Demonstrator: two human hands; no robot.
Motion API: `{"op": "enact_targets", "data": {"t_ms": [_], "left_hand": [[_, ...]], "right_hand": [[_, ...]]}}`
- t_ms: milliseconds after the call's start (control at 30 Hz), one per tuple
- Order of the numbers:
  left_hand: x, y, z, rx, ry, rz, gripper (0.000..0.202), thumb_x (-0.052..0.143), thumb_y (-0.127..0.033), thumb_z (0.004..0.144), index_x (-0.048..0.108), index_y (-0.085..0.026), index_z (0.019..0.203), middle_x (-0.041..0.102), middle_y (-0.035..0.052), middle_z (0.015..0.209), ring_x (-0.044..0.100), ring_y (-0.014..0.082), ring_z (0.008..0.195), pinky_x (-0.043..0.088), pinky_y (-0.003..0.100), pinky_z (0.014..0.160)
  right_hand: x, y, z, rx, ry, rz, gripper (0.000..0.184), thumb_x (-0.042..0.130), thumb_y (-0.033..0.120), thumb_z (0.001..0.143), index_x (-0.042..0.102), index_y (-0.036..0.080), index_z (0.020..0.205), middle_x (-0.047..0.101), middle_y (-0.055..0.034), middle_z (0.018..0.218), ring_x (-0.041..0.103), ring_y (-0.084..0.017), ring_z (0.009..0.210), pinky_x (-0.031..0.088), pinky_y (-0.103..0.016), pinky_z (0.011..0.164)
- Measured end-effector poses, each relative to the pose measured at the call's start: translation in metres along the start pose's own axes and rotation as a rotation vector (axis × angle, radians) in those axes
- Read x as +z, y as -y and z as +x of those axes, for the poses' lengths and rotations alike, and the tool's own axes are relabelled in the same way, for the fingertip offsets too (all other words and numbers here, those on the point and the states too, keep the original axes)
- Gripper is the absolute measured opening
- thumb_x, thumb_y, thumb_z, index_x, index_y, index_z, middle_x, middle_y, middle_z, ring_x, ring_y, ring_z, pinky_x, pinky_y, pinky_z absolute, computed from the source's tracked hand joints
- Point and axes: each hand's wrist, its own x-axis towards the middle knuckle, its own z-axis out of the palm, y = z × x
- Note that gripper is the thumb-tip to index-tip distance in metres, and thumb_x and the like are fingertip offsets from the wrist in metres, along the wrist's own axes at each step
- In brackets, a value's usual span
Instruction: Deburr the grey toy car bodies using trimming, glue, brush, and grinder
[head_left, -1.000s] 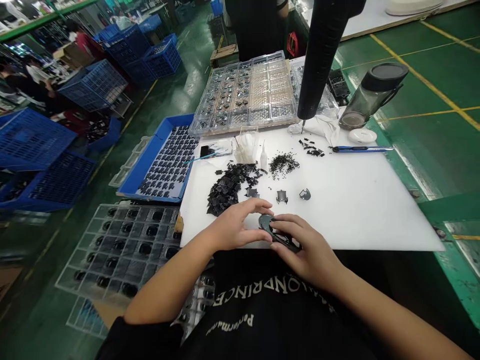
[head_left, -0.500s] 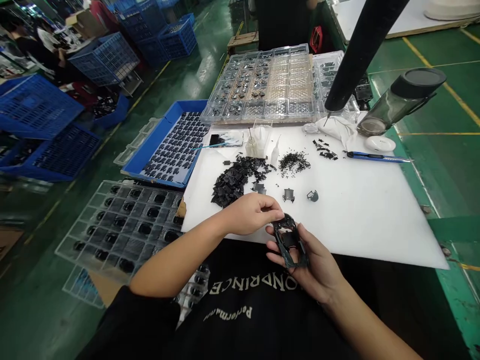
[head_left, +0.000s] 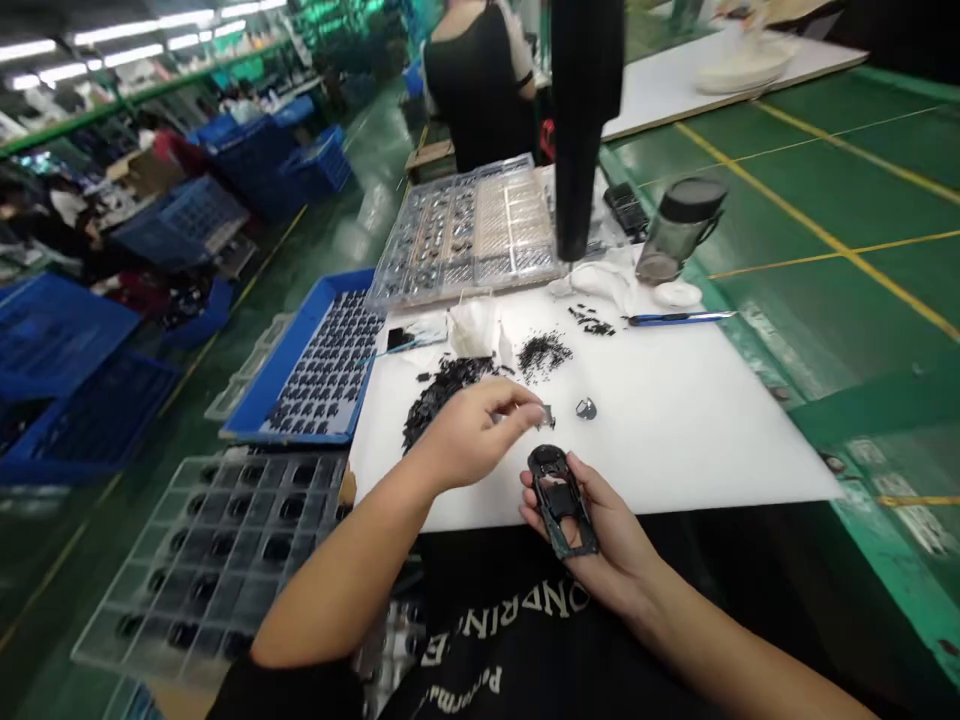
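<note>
My right hand (head_left: 611, 535) holds a black toy car body (head_left: 561, 500), its openings facing up. My left hand (head_left: 480, 430) is raised just beyond it, apart from it, thumb and forefinger brought together; whatever they pinch, if anything, is too small to make out. Right at those fingertips, a small dark bracket-like part (head_left: 548, 416) lies on the white table (head_left: 675, 420). To its right rests a small shiny dark piece (head_left: 586, 408). Behind my left hand, partly covered by it, is a heap of flat black parts (head_left: 435, 395).
Tiny black bits (head_left: 544, 353) lie beyond my hands, near a blue cutter knife (head_left: 679, 319) and a bottle (head_left: 679, 230). A blue tray of parts (head_left: 296, 437) and clear compartment trays (head_left: 187, 560) stand left. A dark tube (head_left: 581, 150) hangs overhead. Another person (head_left: 480, 85) is beyond.
My left hand has come away from the toy car body and moved beyond it, toward the small parts. My right hand still holds the body. The camera view has tilted up and turned.
</note>
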Motion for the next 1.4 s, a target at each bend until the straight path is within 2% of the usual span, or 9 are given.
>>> {"op": "enact_targets", "data": {"t_ms": [133,200,400,500,667,833,933,1100,1400], "left_hand": [[-0.03,-0.029,0.047,0.209,-0.417,-0.087,0.045,0.061,-0.046,0.087,0.056,-0.022,0.124,0.063,0.0096,0.117,0.061,0.0223,0.104,0.051,0.033,0.086],[-0.044,-0.043,0.084,0.332,-0.51,-0.186,0.051,0.061,-0.05,0.087,0.05,-0.024,0.13,0.056,0.0101,0.127,0.056,0.0249,0.118,0.05,0.035,0.091],[-0.053,-0.056,0.165,0.426,-0.313,-0.393,0.052,0.054,-0.058,0.088,0.049,-0.026,0.13,0.058,0.0078,0.123,0.053,0.0269,0.126,0.051,0.043,0.092],[-0.05,-0.057,0.15,0.435,-0.296,-0.418,0.054,0.068,-0.054,0.079,0.056,-0.024,0.122,0.063,0.0055,0.109,0.06,0.0273,0.117,0.053,0.043,0.088],[-0.046,-0.066,0.071,0.395,-0.268,-0.364,0.05,0.074,-0.054,0.071,0.063,-0.022,0.108,0.062,-0.0009,0.093,0.068,0.0256,0.098,0.057,0.041,0.077],[-0.016,-0.068,0.022,0.348,-0.285,-0.649,0.046,0.076,-0.05,0.073,0.058,-0.021,0.104,0.061,-0.0021,0.078,0.066,0.0138,0.067,0.056,0.029,0.064],[0.003,-0.062,0.017,0.386,-0.401,-0.787,0.047,0.066,-0.059,0.08,0.054,-0.023,0.108,0.056,-0.005,0.066,0.056,0.0093,0.05,0.048,0.024,0.051],[0.02,-0.055,0.019,0.343,-0.411,-0.802,0.073,0.052,-0.085,0.067,0.055,-0.022,0.105,0.054,-0.0029,0.062,0.053,0.0113,0.046,0.044,0.026,0.046],[0.026,-0.052,0.02,0.349,-0.402,-0.828,0.068,0.053,-0.082,0.069,0.053,-0.023,0.102,0.052,-0.004,0.061,0.052,0.01,0.046,0.045,0.025,0.045]], "right_hand": [[0.007,0.0,-0.001,-0.054,-0.061,0.042,0.024,0.063,0.032,0.091,0.07,0.01,0.093,0.075,-0.0113,0.092,0.071,-0.017,0.075,0.059,-0.032,0.081],[0.007,-0.001,-0.004,-0.079,-0.082,0.057,0.021,0.064,0.033,0.09,0.069,0.012,0.091,0.075,-0.0101,0.092,0.071,-0.017,0.075,0.06,-0.031,0.079],[0.001,0.0,-0.009,-0.141,-0.091,0.103,0.019,0.064,0.034,0.091,0.068,0.015,0.093,0.074,-0.0088,0.093,0.071,-0.016,0.079,0.059,-0.03,0.081],[0.002,0.002,-0.01,-0.147,-0.122,0.091,0.022,0.062,0.035,0.091,0.068,0.015,0.095,0.074,-0.0089,0.094,0.071,-0.016,0.077,0.059,-0.029,0.08],[0.012,0.003,-0.002,-0.121,-0.139,0.066,0.022,0.058,0.033,0.094,0.068,0.014,0.092,0.074,-0.0087,0.092,0.071,-0.015,0.077,0.06,-0.028,0.079],[0.017,0.002,0.009,-0.112,-0.144,0.072,0.024,0.055,0.033,0.096,0.068,0.013,0.09,0.074,-0.0096,0.088,0.07,-0.015,0.077,0.061,-0.027,0.077],[0.013,0.001,0.013,-0.14,-0.126,0.049,0.025,0.056,0.035,0.095,0.068,0.014,0.091,0.073,-0.0089,0.088,0.07,-0.015,0.078,0.06,-0.026,0.077],[0.008,-0.002,0.015,-0.189,-0.115,0.054,0.021,0.06,0.035,0.093,0.067,0.015,0.092,0.073,-0.0073,0.087,0.07,-0.016,0.078,0.06,-0.028,0.079],[0.016,-0.002,0.012,-0.2,-0.127,0.056,0.021,0.057,0.032,0.095,0.068,0.014,0.093,0.072,-0.0065,0.081,0.069,-0.015,0.072,0.061,-0.026,0.072]]}}
